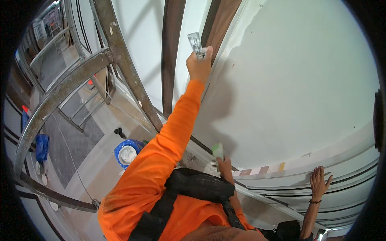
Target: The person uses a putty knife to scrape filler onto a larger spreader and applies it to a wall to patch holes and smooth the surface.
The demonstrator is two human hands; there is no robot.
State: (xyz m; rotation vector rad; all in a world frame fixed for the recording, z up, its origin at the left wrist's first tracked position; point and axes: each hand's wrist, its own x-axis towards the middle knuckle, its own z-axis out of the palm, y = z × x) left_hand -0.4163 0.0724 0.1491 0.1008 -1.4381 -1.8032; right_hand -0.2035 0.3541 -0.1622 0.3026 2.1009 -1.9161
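I've got the left hand gripping a scraper upper-center, blade tilted up-left between brown strips, right hand clutching a greenish tool lower-center.

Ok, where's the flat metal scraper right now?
In the head view, upper middle, the flat metal scraper is raised in the bare left hand, appearing between two dark-brown wooden strips.

1 scraper in left hand

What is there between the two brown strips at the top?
In the head view, a white panel lies between them; the left hand holds a scraper in front.
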